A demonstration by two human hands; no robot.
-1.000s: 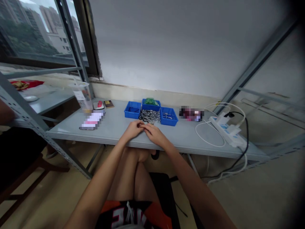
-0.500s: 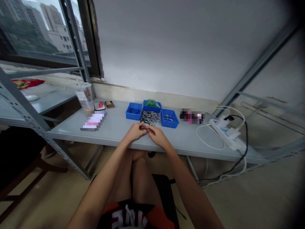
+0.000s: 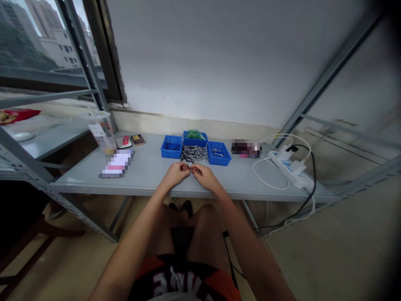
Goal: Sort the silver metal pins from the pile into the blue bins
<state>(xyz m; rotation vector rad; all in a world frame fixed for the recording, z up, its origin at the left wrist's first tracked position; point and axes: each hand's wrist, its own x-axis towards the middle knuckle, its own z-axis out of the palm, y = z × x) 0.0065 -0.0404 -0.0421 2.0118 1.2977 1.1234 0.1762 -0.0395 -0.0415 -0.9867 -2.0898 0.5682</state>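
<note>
My left hand (image 3: 176,173) and my right hand (image 3: 202,174) rest on the front of a grey metal table (image 3: 150,175), fingertips pinched together over something too small to name. Just beyond them lies a heap of small shiny metal parts (image 3: 194,154). Three blue bins stand around the heap: one on the left (image 3: 171,148), one on the right (image 3: 218,153) holding a few metal pieces, and one behind (image 3: 194,137) with green items in it.
A clear plastic cup (image 3: 99,130), a small white dish with a red item (image 3: 124,142) and a brown box (image 3: 138,139) stand at the left. A white power strip (image 3: 290,167) with white and black cables lies at the right. Metal shelf uprights frame both sides.
My hands stay pinched together at the table's front edge. The view has shifted slightly, and my knees have moved apart under the table.
</note>
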